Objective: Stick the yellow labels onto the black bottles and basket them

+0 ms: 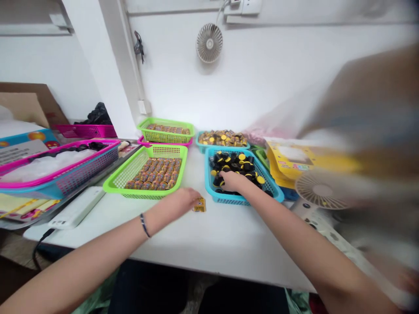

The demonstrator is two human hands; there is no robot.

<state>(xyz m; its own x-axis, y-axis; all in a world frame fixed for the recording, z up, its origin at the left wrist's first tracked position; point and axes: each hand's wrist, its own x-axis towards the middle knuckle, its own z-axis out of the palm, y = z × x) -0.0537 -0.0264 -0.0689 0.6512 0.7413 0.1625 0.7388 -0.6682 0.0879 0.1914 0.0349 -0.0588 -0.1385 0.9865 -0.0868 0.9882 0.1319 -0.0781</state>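
My left hand (pixel 178 205) rests on the white table (pixel 209 240), its fingertips at a small gold-and-yellow packet (pixel 199 205). Whether they grip the packet is unclear. My right hand (pixel 231 181) reaches into a blue plastic basket (pixel 242 199) and lies over a heap of black bottle caps with yellow tops (pixel 237 162). Its fingers partly hide the caps beneath, and I cannot tell whether they hold one. A green basket (pixel 147 192) of gold-wrapped cylindrical items (pixel 150 173) stands left of my right hand.
Behind stand a green basket (pixel 166 132) and a teal basket (pixel 222 140) of similar items. A pink-and-blue basket (pixel 59 170) holds plastic bags at left. A white power bank (pixel 77 207) lies at the table's left. A blurred object (pixel 366 117) fills the right side, beside a small fan (pixel 322 189).
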